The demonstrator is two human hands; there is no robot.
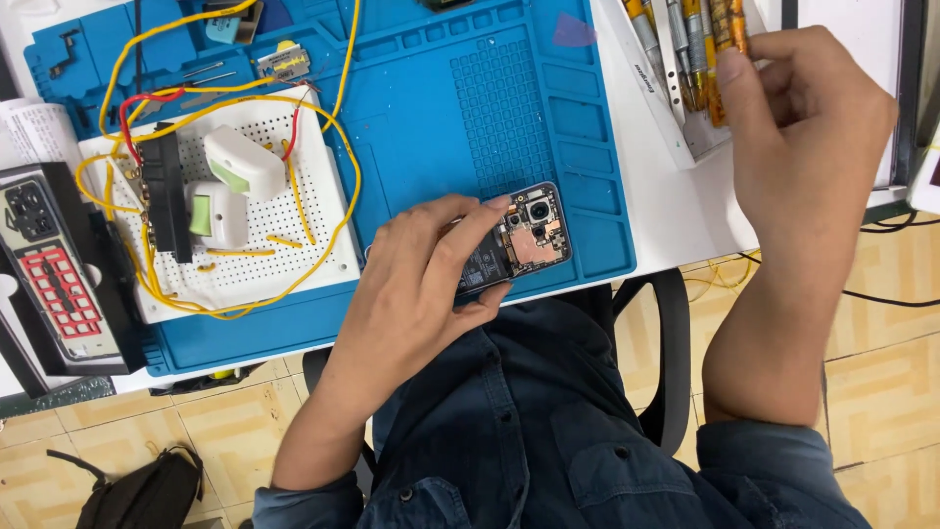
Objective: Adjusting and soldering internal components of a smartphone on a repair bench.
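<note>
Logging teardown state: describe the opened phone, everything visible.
The opened smartphone lies back up at the near edge of the blue work mat, rear cover off. Exposed are a black battery, a copper-coloured shield, circuit board and camera lenses at its far end. The left hand grips its lower half, covering it; the right hand is away at the screwdrivers.

A white desk (676,211) fills the upper part of the frame, its near edge running slightly uphill from lower left to right. Most of it is covered by a blue work mat (578,147) with moulded compartments. Below the desk the floor (881,392) is laid with tan, patterned square tiles with pale joints. A black chair (671,362) shows at lower centre. A black bag (147,495) lies on the floor at lower left. Thin black cables (896,299) trail across the tiles at right. The light is even and bright.
</note>
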